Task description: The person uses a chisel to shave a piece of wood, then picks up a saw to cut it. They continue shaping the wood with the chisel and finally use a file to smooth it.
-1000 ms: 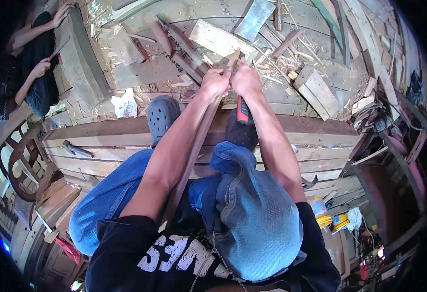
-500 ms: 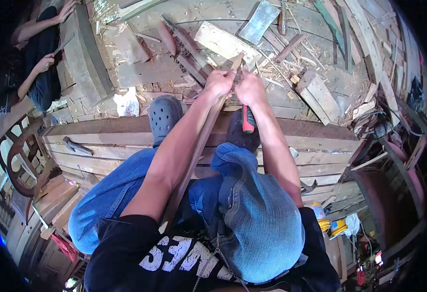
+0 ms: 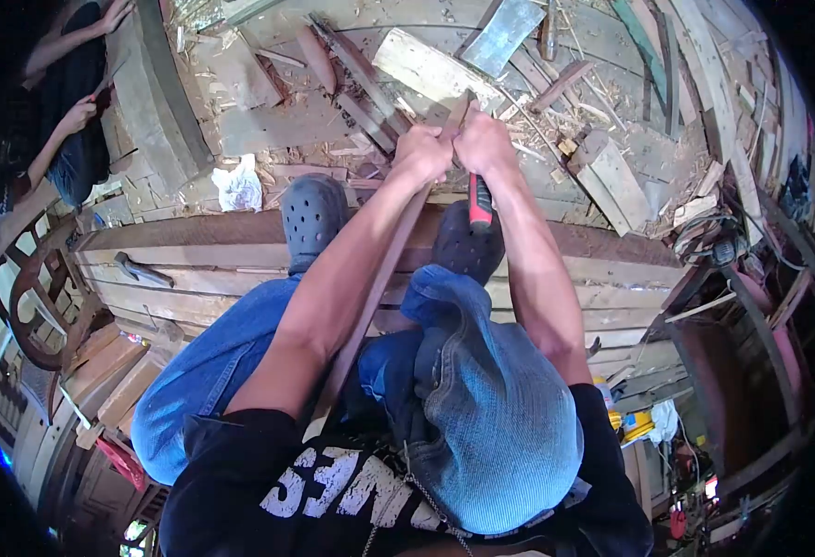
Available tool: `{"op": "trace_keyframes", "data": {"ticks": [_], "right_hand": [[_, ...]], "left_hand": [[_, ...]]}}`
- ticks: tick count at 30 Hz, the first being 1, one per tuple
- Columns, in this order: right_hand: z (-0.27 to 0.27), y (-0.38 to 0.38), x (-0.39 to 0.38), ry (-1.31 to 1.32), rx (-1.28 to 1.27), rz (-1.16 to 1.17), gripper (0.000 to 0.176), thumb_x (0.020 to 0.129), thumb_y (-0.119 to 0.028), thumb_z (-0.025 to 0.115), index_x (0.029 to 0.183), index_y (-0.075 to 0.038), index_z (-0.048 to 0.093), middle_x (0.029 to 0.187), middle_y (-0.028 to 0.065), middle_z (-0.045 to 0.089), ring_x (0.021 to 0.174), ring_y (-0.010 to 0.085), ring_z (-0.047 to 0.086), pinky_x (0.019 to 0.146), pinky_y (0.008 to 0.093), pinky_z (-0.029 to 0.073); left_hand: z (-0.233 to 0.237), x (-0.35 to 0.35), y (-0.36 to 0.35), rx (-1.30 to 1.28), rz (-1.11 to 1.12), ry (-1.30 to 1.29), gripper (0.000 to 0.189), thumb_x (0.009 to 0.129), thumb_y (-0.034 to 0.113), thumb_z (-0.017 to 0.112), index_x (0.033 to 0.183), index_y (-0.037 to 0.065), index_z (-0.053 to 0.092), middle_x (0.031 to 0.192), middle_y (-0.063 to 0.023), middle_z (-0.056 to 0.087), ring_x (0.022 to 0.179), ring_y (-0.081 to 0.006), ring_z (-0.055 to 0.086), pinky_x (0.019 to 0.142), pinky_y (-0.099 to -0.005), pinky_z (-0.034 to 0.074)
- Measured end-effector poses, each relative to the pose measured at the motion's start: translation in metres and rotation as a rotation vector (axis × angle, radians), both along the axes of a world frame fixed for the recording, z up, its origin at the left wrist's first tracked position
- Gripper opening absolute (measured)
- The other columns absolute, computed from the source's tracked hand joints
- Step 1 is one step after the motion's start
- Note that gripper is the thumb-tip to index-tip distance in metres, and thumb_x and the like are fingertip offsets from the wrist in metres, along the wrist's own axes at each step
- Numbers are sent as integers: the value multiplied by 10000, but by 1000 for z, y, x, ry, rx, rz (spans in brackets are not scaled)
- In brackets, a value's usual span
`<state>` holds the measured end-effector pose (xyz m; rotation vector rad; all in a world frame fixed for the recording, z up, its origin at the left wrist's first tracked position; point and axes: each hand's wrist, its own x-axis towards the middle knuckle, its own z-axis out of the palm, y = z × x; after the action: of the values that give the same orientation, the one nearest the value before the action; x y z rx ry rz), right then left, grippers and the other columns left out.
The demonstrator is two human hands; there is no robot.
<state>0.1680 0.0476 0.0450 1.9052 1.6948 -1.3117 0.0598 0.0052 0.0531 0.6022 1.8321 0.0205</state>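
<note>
A long, narrow wooden strip (image 3: 384,255) runs from my lap, between my legs, out past my hands to a pointed end over the floor. My left hand (image 3: 422,154) is closed around it near that far end. Close beside it, my right hand (image 3: 483,146) grips a tool with a red-and-black handle (image 3: 480,204), whose butt sticks out toward me. Its working end is hidden by my fingers and the strip, so I cannot make out its exact kind. Beyond the strip's tip lies a pale wooden block (image 3: 433,67).
A flat grey metal plate (image 3: 505,37), wood offcuts (image 3: 612,181) and shavings litter the floor ahead. A hammer (image 3: 143,272) rests on the stacked planks (image 3: 184,255) at left. Another person's hand (image 3: 78,113) is at the upper left, near a thick beam (image 3: 158,102).
The tool's handle has turned in my right hand and its butt sits slightly higher. Both hands have shifted a little, and the view has moved slightly. The other person's lower hand has moved upward.
</note>
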Motion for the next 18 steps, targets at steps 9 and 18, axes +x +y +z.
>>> {"op": "trace_keyframes", "data": {"ticks": [9,18], "right_hand": [[38,-17,13,99,53,-19,484,886,-152,445,1350,-12,455,900,288,644,878,385,661,842,437,515],[32,-10,10,39,15,89,474,868,-149,499,1286,73,464,1039,312,623,1001,402,628,881,437,516]], "left_hand": [[9,-3,6,40,23,-101,307,914,359,562,990,106,719,699,-83,696,563,-176,685,640,-284,558],[2,-2,6,92,-271,18,371,906,442,540,985,128,722,604,-80,668,655,-185,697,749,-319,553]]}}
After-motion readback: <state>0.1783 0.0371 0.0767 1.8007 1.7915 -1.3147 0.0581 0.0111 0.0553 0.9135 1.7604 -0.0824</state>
